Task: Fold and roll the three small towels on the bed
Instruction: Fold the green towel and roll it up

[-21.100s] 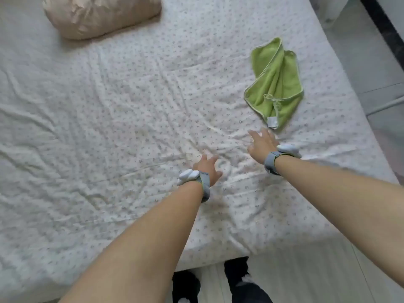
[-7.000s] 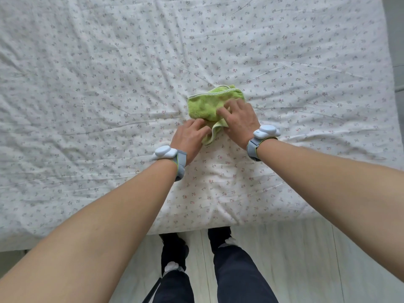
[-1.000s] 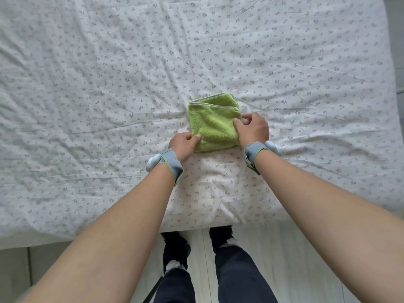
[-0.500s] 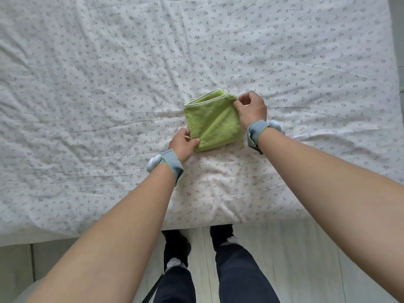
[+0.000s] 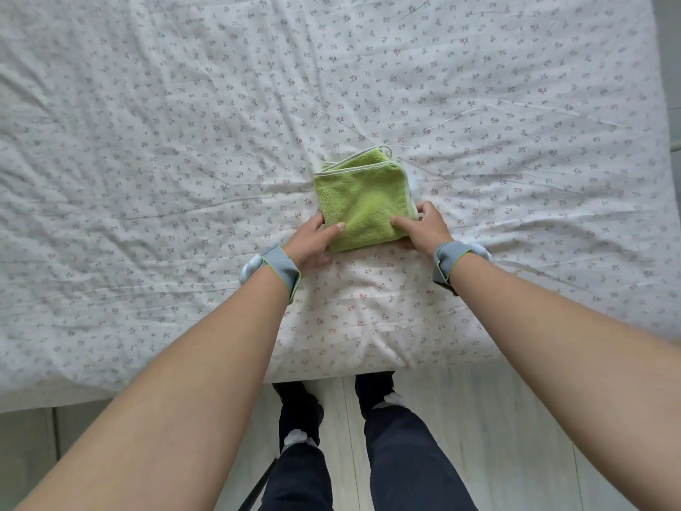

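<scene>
Hands, left hand (image 5: 313,240) and right hand (image 5: 423,226), pinched the folded green towel's (image 5: 363,201) near corners; uneven rolling could skew its layers.

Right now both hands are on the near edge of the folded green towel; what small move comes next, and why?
Probably start the roll: curl the near edge up and away. The green towel lies folded into a small square on the bed sheet, not yet rolled. The left hand and right hand each pinch a near corner, thumbs on top, so both are placed to turn that edge over.
</scene>
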{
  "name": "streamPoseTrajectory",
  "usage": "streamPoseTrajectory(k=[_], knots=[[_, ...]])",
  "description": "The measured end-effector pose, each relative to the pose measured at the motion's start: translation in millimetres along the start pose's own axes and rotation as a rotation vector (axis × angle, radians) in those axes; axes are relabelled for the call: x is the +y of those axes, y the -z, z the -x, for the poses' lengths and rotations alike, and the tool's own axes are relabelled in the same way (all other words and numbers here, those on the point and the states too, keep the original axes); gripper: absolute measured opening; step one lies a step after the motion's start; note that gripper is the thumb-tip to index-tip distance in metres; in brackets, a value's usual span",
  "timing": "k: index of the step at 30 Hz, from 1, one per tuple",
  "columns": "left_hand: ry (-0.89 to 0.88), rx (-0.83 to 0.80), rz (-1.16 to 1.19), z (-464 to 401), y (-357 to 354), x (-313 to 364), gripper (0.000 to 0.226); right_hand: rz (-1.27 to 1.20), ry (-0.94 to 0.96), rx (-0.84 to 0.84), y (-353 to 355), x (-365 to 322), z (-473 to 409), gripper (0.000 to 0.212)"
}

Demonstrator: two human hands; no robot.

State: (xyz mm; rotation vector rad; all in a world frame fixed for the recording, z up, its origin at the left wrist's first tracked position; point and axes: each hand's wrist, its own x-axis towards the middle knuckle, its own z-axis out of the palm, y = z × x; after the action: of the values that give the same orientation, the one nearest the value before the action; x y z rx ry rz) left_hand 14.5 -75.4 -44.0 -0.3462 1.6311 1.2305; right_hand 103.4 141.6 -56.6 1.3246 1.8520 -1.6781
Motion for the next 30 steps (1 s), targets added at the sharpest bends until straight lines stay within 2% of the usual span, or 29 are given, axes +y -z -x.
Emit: streamPoseTrajectory(k=[3,6,8,10,12,15,17,20,23,26,30], knots=[[-0.004,0.063,0.087,5,-1,-8,0.015,-0.027,0.012,0.073,-1,6,4,0.029],[-0.024,0.215,0.151,13,2,-13,0.019,-0.021,-0.034,0.138,-3,9,12,0.026],[-0.021,0.262,0.125,21,4,-19,0.02,0.004,-0.075,0.134,-5,13,19,0.027],[-0.109,0.298,-0.085,28,5,-25,0.04,0.038,-0.083,0.119,-7,16,26,0.028],[-0.304,0.335,-0.373,36,3,-30,0.064,0.024,-0.078,0.138,-8,18,31,0.029],[-0.673,0.413,-0.732,37,-4,-30,0.069,-0.012,-0.091,0.195,-7,13,28,0.03],[-0.825,0.392,-0.93,29,-5,-21,0.07,-0.054,-0.099,0.226,-6,10,25,0.03],[-0.851,0.171,-1.301,18,-7,-8,0.081,-0.114,-0.133,0.226,-5,9,21,0.033],[-0.713,0.024,-1.589,8,-9,-6,0.087,-0.16,-0.162,0.182,-5,11,19,0.032],[-0.71,0.075,-1.552,-1,-11,-4,0.069,-0.17,-0.158,0.164,-2,11,16,0.027],[-0.741,0.05,-1.296,-2,-12,2,0.054,-0.201,-0.179,0.16,5,23,-5,0.039]])
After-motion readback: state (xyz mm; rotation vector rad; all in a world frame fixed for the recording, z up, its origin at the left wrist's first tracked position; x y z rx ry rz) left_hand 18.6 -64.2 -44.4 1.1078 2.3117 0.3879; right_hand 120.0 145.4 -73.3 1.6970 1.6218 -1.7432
